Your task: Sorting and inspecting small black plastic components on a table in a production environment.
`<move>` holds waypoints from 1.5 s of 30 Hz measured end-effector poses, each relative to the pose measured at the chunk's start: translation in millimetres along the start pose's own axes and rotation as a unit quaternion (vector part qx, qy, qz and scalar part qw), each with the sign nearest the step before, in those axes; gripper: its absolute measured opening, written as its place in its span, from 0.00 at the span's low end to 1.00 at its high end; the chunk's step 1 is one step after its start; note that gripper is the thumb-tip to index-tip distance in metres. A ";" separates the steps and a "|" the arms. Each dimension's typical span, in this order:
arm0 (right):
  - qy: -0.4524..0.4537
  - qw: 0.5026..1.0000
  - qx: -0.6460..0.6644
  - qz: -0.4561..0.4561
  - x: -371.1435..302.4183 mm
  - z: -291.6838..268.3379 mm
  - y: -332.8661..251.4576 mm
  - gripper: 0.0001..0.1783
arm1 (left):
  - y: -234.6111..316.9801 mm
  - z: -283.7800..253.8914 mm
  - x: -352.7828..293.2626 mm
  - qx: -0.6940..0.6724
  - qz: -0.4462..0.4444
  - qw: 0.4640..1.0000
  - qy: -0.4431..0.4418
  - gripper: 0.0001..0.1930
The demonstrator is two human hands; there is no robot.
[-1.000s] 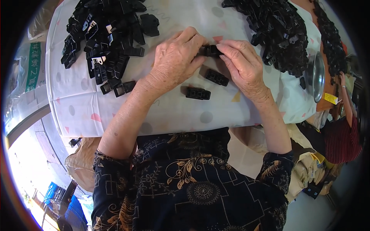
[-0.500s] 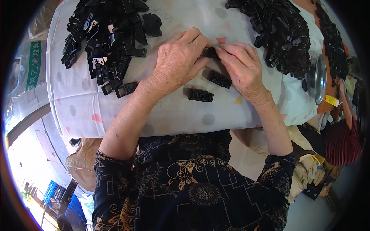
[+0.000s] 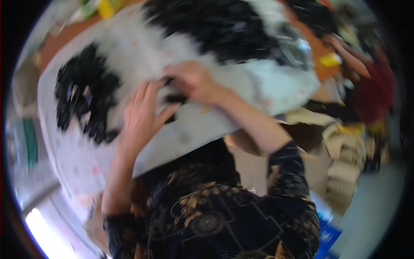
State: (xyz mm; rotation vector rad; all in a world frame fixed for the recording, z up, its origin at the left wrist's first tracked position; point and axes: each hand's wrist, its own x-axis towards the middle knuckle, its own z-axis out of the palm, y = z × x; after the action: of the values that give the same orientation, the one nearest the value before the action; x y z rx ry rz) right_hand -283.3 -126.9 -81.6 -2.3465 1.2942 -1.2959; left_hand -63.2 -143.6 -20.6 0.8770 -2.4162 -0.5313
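The view is smeared by motion. Over the white patterned tablecloth, my right hand is closed with its fingertips on a small black plastic part. My left hand lies beside it with fingers stretched and thumb spread apart; its fingertips come close to that part, and whether they touch it is too blurred to tell. Below my right hand another black plastic part rests on the cloth. A further black part shows partly behind my left thumb.
A pile of black plastic parts lies left of my hands, a larger pile beyond them. A clear round dish stands at the table's right side. Another person's arm reaches in at far right, near a yellow label.
The whole view has swung, so the table sits tilted and the piles appear shifted. My left hand's fingers have straightened and its thumb has spread; my right hand stays at the small black part.
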 end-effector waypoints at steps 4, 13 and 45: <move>0.037 0.999 -0.032 0.009 -2.2 9.8 -7.7 0.21 | 13.2 41.8 -19.0 0.091 0.006 0.996 0.012 0.38; 0.038 0.998 -0.015 0.054 -14.4 11.0 -23.8 0.18 | 9.0 49.0 -4.7 0.109 -0.028 0.992 0.048 0.41; 0.194 0.959 -0.065 0.197 -44.3 -38.1 53.5 0.11 | -0.5 -132.8 -179.7 0.204 -0.180 0.961 0.045 0.20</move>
State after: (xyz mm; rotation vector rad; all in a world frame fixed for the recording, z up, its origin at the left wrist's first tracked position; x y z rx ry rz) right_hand -355.5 -116.8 -112.5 -1.8168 1.8942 -1.6161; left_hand 132.9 -47.0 25.4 1.4989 -2.3271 -0.1073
